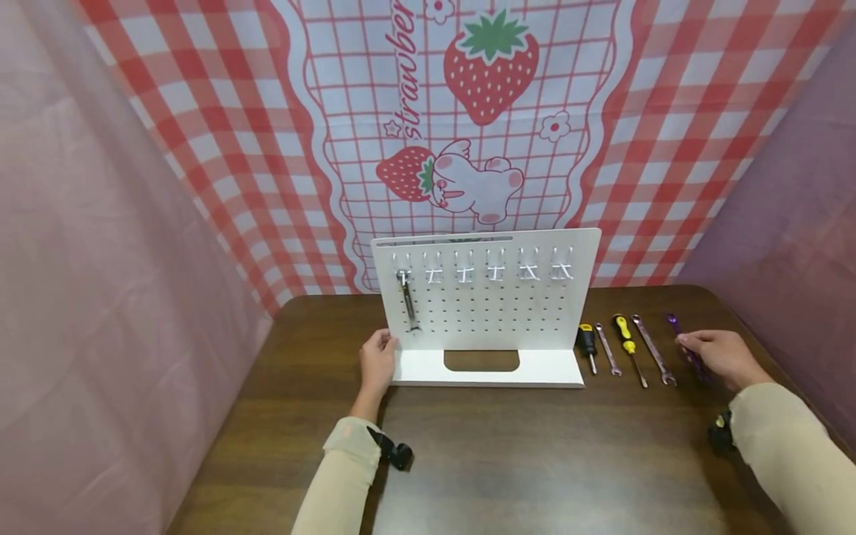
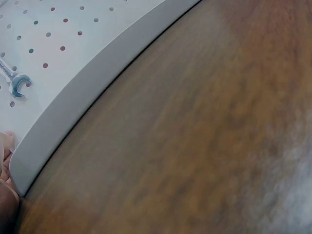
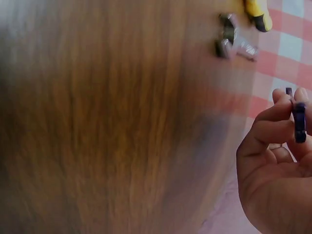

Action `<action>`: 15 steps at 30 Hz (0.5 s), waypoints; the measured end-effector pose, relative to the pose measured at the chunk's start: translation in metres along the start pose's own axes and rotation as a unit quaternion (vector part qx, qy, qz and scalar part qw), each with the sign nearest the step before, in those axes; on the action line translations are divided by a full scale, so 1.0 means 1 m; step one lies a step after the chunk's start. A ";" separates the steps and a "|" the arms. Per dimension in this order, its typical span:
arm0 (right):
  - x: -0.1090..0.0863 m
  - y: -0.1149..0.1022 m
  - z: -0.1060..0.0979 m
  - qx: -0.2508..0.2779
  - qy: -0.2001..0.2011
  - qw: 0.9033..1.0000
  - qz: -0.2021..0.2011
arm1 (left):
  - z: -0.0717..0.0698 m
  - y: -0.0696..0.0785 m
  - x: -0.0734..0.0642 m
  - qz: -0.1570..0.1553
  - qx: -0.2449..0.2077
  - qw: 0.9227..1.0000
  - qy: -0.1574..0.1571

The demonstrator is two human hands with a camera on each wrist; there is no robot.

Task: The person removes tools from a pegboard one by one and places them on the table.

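The right hand (image 1: pixel 725 360) pinched a purple wrench (image 3: pixel 300 122) at the far right of the table (image 1: pixel 488 461); the left hand (image 1: pixel 379 362) gripped the left edge of the pegboard (image 1: pixel 481 339). The job looked barely begun: 1 combination wrench (image 1: pixel 409 302) hung from the leftmost of 6 hooks (image 1: pixel 496 269), while a black-and-yellow screwdriver (image 1: pixel 586 339), a short wrench (image 1: pixel 608 350), a yellow screwdriver (image 1: pixel 626 336) and a long wrench (image 1: pixel 653 350) lay unhung, right of the pegboard.

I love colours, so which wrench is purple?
The purple wrench is the rightmost one, pinched by the right hand; the other wrenches look silvery.
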State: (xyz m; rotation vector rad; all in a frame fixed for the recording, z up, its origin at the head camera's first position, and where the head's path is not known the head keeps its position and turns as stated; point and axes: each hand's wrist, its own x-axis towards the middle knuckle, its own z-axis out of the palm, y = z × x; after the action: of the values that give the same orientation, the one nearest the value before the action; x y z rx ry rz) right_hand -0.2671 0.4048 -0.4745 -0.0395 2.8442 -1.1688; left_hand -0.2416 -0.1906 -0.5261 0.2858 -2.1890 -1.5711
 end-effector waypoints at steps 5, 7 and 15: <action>0.003 0.004 -0.002 -0.037 0.021 0.999 0.012 | 0.000 0.002 0.001 -0.001 0.003 1.000 0.002; 0.004 0.007 -0.002 -0.047 0.031 0.998 0.015 | 0.000 0.002 0.001 -0.001 0.005 1.000 0.000; 0.007 0.013 -0.001 -0.081 0.029 0.996 0.034 | 0.001 0.001 -0.001 0.002 0.004 1.000 0.003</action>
State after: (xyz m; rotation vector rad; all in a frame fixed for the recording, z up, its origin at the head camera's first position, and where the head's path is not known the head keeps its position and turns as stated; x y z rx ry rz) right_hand -0.2741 0.4143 -0.4829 0.0848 2.9581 -0.9401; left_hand -0.2411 -0.1895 -0.5256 0.2879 -2.1914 -1.5582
